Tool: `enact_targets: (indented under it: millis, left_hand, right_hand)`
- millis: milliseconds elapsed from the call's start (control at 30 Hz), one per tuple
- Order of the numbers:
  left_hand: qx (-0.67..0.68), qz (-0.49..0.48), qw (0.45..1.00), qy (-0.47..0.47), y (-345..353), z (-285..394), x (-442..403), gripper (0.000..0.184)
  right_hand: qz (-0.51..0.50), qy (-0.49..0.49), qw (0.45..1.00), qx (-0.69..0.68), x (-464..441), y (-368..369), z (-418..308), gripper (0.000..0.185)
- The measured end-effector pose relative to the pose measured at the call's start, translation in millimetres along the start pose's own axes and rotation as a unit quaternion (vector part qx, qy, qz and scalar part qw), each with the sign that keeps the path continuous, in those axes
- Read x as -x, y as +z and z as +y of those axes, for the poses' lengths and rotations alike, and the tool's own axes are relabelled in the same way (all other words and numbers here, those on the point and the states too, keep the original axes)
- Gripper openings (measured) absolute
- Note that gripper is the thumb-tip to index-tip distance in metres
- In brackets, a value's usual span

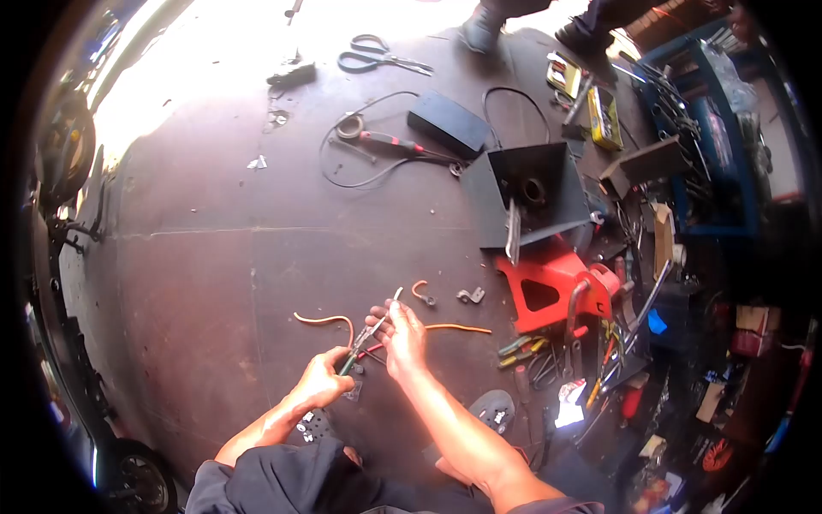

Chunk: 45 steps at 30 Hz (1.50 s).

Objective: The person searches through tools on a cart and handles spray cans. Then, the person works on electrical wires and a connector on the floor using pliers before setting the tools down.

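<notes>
My left hand (324, 377) is closed round the green handles of a pair of pliers (358, 345), whose jaws point up and right toward my other hand. My right hand (401, 336) pinches a thin piece with a pale tip (397, 295), too small to name for sure, beside the jaws. An orange wire (458, 326) lies to the right of my hands, and another thin orange wire (325, 319) curves to their left. Just above my right hand, a short copper-coloured wire with a lug (419, 291) and a small metal bracket (470, 295) rest on the floor.
To the right stand a red metal frame (552, 287) and an open dark metal box (522, 193), with hand tools around them. Large scissors (384, 56), a soldering iron (392, 142) and a black box (449, 122) lie farther off. A person's shoes (482, 30) are at the top.
</notes>
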<state>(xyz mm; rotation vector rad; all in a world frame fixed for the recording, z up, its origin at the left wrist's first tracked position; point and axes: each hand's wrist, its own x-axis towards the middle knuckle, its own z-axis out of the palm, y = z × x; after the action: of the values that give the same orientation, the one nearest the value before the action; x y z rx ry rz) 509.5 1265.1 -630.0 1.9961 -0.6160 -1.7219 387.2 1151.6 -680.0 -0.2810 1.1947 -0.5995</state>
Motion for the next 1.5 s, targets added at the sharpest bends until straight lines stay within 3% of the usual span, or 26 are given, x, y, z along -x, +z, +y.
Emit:
enact_targets:
  millis: [100,133,233,267,400,467,500,567,633,700,733,800,867,900,933,967,1000,1033,1100,1200,1233,1300,1367,1433,1500]
  left_hand:
    - [0.015,-0.038,0.998,0.039,15.7,6.6,-13.7,0.058]
    - [-0.015,-0.078,0.997,0.011,17.6,16.9,-14.5,0.063]
    - [-0.155,-0.099,0.97,0.161,31.0,1.6,-31.4,0.069]
    - [-0.157,-0.156,0.97,0.099,31.2,13.3,-32.6,0.075]
    - [-0.31,-0.146,0.934,0.1,53.0,56.7,-32.3,0.084]
    - [-0.368,-0.099,0.891,0.247,58.5,48.1,-39.4,0.093]
    - [-0.396,-0.084,0.866,0.292,53.6,55.2,-37.1,0.096]
    - [-0.317,-0.149,0.913,0.211,18.4,103.2,-6.6,0.09]
    - [-0.277,-0.081,0.941,0.175,-18.9,114.3,23.9,0.078]
    - [-0.161,0.008,0.983,0.083,-52.6,130.8,75.6,0.067]
    - [-0.089,0.013,0.995,0.048,-69.2,136.2,102.8,0.065]
    - [0.027,0.03,0.999,0.004,-85.7,148.1,164.3,0.063]
    - [0.104,0.047,0.993,-0.003,-83.6,144.6,232.0,0.061]
    - [0.004,0.085,0.996,-0.002,-71.5,146.2,267.3,0.063]
    - [-0.228,0.102,0.968,0.023,-63.2,158.2,303.4,0.065]
    - [-0.23,0.132,0.964,0.008,-54.6,166.9,339.3,0.067]
    - [-0.236,0.139,0.962,-0.018,-47.3,170.7,369.5,0.068]
    - [-0.247,0.114,0.961,-0.054,-42.8,184.1,402.3,0.069]
    - [-0.29,0.097,0.951,-0.038,-29.0,183.8,464.5,0.07]
    - [-0.203,0.094,0.969,-0.101,-15.4,197.1,549.5,0.069]
    - [-0.148,0.103,0.978,-0.108,-11.4,201.0,572.6,0.067]
    - [-0.053,0.144,0.975,-0.158,4.7,208.0,613.7,0.067]
    - [0.06,0.197,0.96,-0.192,30.8,203.9,642.0,0.065]
    - [0.161,0.283,0.923,-0.205,67.5,194.9,665.0,0.065]
    - [0.204,0.372,0.883,-0.203,116.9,168.5,676.5,0.063]
  right_hand:
    - [0.02,-0.023,0.999,-0.021,-3.7,-30.8,-4.7,0.027]
    - [0.016,-0.031,0.999,-0.008,-6.4,-38.8,-6.9,0.027]
    - [0.089,-0.126,0.987,0.054,-22.4,-74.5,-28.5,0.025]
    - [0.14,-0.166,0.972,0.092,-22.0,-85.4,-43.4,0.024]
    - [0.304,-0.278,0.905,0.104,-29.5,-136.7,-54.4,0.027]
    - [0.367,-0.308,0.874,0.079,-25.6,-139.2,-51.8,0.031]
    - [0.37,-0.28,0.882,0.087,-13.7,-136.0,-50.5,0.03]
    - [0.364,-0.226,0.898,0.097,11.9,-116.5,-54.5,0.028]
    - [0.347,-0.194,0.912,0.099,22.3,-98.8,-37.8,0.02]
    - [0.266,-0.025,0.945,0.19,75.4,-63.4,-48.8,0.026]
    - [0.189,-0.005,0.925,0.328,95.2,-59.1,-43.0,0.031]
    - [0.025,0.016,0.83,0.557,162.4,-37.2,-55.1,0.039]
    - [-0.136,0.027,0.709,0.692,247.0,-24.8,-66.9,0.041]
    - [-0.217,0.033,0.643,0.734,278.5,-31.6,-62.6,0.041]
    - [-0.3,0.169,0.536,0.771,315.3,-13.1,-86.8,0.049]
    - [-0.341,0.216,0.491,0.772,351.9,-12.9,-90.3,0.05]
    - [-0.346,0.317,0.48,0.741,376.4,-11.1,-98.0,0.049]
    - [-0.375,0.254,0.529,0.718,400.7,-50.3,-78.2,0.049]
    - [-0.359,0.253,0.597,0.672,458.6,-37.2,-121.7,0.045]
    - [-0.236,0.208,0.58,0.752,479.0,4.5,-185.3,0.045]
    - [-0.211,0.15,0.598,0.759,486.0,26.3,-214.8,0.044]
    - [-0.163,0.027,0.633,0.756,502.9,72.8,-283.6,0.043]
    - [-0.146,-0.026,0.706,0.693,483.2,62.6,-316.1,0.038]
    - [-0.205,-0.144,0.639,0.727,490.2,71.6,-374.3,0.032]
    - [-0.216,-0.113,0.678,0.694,456.4,33.3,-400.3,0.032]
